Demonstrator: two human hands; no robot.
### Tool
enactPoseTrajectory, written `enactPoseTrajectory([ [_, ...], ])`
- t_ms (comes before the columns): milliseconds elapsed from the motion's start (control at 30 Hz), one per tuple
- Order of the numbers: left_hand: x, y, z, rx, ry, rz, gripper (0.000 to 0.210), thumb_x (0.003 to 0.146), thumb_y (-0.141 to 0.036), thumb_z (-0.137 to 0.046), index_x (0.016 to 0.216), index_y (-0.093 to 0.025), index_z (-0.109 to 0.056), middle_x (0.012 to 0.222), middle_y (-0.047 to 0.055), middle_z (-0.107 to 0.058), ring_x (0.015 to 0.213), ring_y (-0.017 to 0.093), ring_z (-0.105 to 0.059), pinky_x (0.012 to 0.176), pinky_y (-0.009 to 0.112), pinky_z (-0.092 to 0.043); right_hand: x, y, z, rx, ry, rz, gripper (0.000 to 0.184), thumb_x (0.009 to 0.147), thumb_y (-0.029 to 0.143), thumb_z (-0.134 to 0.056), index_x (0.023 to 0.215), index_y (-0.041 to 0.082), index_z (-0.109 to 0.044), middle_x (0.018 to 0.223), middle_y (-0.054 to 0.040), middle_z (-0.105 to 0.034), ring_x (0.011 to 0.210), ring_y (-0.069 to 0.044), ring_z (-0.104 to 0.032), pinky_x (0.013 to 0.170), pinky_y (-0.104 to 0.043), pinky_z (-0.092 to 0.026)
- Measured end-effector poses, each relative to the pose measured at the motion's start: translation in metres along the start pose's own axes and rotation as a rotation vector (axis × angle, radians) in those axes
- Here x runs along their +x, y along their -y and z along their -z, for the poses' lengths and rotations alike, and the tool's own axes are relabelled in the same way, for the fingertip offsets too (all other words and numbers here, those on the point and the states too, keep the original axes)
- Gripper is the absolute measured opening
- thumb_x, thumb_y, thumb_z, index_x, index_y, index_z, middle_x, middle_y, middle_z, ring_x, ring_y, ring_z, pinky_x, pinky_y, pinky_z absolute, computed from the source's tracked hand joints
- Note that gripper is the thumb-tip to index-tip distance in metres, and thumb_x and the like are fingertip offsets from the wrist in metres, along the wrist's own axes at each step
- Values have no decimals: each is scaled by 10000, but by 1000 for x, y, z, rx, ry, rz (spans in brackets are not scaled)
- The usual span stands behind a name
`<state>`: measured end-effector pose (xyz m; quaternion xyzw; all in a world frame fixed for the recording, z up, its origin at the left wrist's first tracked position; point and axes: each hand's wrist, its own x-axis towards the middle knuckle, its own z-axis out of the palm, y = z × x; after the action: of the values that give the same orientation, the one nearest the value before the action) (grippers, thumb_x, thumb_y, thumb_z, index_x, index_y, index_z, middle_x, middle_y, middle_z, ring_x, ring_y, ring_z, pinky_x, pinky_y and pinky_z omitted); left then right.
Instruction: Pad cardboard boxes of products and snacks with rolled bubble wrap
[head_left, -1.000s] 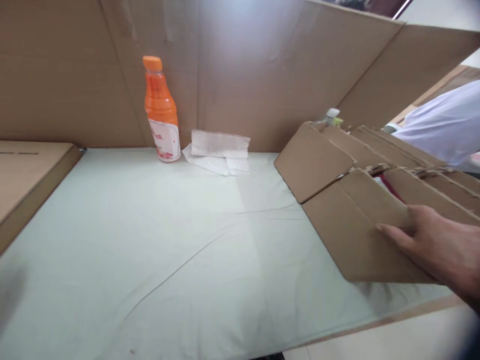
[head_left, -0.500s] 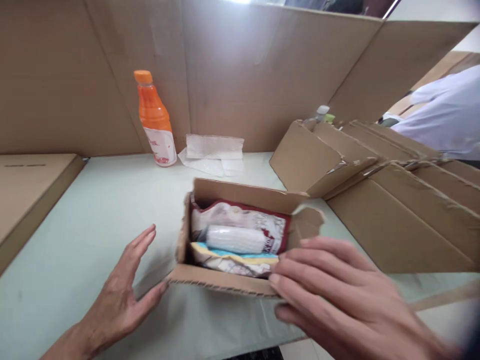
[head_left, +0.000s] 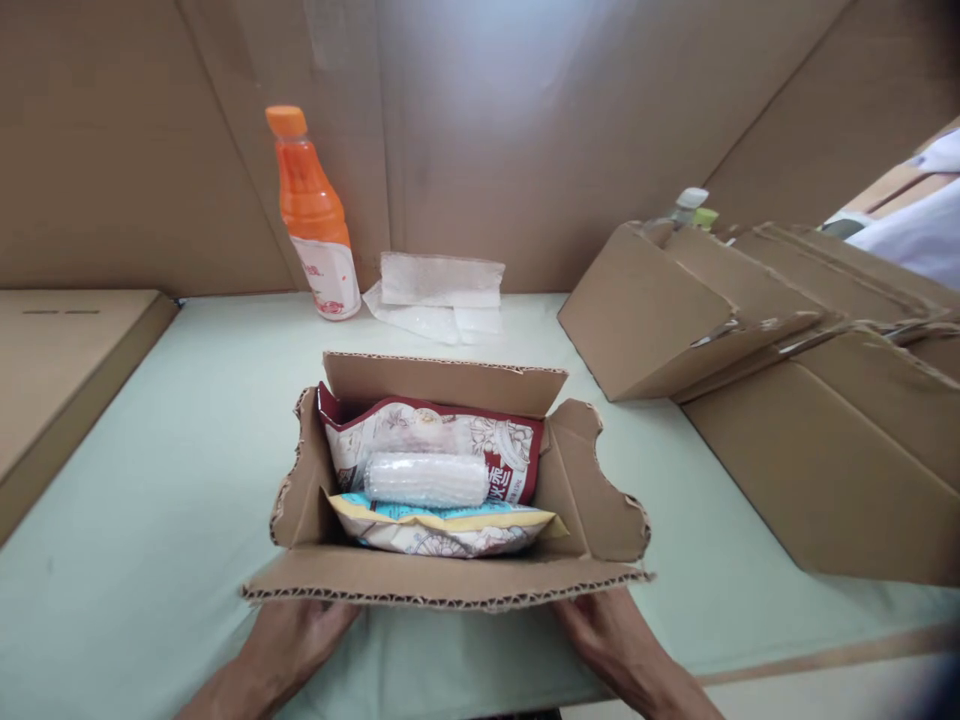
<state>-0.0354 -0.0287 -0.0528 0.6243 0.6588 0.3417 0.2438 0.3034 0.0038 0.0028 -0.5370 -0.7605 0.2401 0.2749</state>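
A small cardboard box [head_left: 450,578] stands in front of me with its flaps spread outward. Inside, a maroon and white printed bag [head_left: 427,420] leans at the back. A roll in clear bubble wrap [head_left: 426,478] lies across the middle. In front of it is a blue, yellow and white bag [head_left: 450,533]. My left hand [head_left: 300,630] is at the near left of the box and my right hand [head_left: 600,630] at the near right. Both hold the box from below the front flap, which hides their fingers.
An orange-capped bottle [head_left: 315,220] stands at the back, beside folded bubble wrap [head_left: 442,282]. Open cardboard boxes [head_left: 810,460] crowd the right, with a white bottle cap [head_left: 691,198] showing behind. A flat carton [head_left: 75,370] lies at left. A cardboard wall [head_left: 525,150] closes the back.
The box has shifted left and now sits squarer to me, its flaps folded outward. My hands have moved from its sides to below the front flap.
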Motion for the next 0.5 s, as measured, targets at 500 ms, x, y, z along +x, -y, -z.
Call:
enactPoseTrajectory([
  [500, 72, -13, -23, -260, -198, 138, 544, 780, -609, -692, 1107, -178, -632, 1091, 137, -722, 1137, 324, -665, 1002, 464, -539, 83, -9, -12, 109, -33, -55, 334, 823, 282, -537, 1121, 174, -640, 1064, -109, -715, 927, -248, -677, 818, -353, -576],
])
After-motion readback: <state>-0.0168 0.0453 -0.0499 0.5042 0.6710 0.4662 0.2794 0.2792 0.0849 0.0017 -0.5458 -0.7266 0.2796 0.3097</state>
